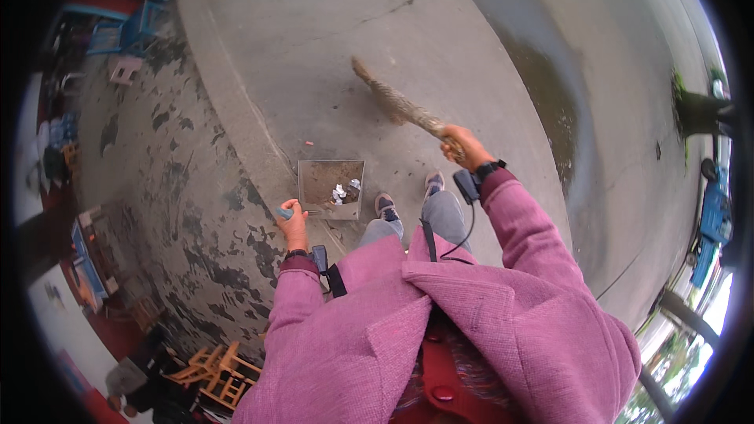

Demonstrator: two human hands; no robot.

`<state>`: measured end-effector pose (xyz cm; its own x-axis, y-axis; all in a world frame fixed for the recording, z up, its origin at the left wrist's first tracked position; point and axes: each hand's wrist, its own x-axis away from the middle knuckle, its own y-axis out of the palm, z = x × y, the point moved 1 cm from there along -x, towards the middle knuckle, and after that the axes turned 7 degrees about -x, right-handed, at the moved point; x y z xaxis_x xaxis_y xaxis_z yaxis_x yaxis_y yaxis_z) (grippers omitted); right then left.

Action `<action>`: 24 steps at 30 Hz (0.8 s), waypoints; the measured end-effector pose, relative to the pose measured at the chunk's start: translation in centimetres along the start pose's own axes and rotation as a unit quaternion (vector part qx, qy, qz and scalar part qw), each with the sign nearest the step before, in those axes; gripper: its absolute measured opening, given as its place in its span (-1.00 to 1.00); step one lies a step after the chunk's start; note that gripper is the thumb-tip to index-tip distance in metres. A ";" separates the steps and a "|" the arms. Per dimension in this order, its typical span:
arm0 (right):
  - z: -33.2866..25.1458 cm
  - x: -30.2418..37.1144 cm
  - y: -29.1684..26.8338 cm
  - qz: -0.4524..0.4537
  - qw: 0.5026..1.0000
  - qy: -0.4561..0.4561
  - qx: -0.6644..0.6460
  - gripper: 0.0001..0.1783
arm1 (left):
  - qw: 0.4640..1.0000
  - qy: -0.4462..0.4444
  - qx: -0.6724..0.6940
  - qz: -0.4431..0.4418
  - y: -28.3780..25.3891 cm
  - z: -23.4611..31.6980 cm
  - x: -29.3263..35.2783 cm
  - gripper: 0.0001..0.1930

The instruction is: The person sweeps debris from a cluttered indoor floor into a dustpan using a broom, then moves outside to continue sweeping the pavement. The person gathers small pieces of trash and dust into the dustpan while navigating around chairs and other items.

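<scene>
My right hand (465, 148) is wrapped round the handle end of a straw broom (400, 106). The broom slants up and to the left, and its blurred bristles are over the concrete. To the lower left, my left hand (292, 224) grips the blue-tipped handle of a dustpan (316, 180). This square metal pan lies near my feet, with brown dirt and crumpled white paper (341, 193) inside. A small pinkish scrap (309, 143) rests on the ground just beyond the pan.
Wet, dark ground (542, 78) runs along the right. At left are a blue chair (126, 31), a small pale stool (124, 70) and patchy worn concrete. Wooden chairs (224, 373) stand at the lower left. A blue vehicle (713, 220) is at the far right.
</scene>
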<state>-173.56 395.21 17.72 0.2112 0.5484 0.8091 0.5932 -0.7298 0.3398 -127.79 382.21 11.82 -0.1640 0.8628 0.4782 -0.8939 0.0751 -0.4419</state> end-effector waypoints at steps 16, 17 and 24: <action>-26.0 -26.9 -11.0 0.257 0.946 -0.092 -0.177 -0.85 | 0.991 -0.087 -0.028 0.103 3.3 2.2 -3.2 -0.84; -26.8 -28.7 -10.6 0.252 0.956 -0.106 -0.101 -0.83 | 0.990 -0.092 -0.031 0.101 3.5 2.3 -3.3 -0.84; -18.7 -30.9 2.1 0.125 0.960 -0.170 0.182 -0.70 | 0.987 -0.132 -0.004 0.095 5.0 2.3 -4.3 -0.82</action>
<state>-193.40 369.04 2.39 0.5877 0.5211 0.6189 0.7101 -0.6989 -0.0857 -132.52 377.73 9.24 -0.4319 0.7010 0.5676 -0.8335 -0.0698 -0.5481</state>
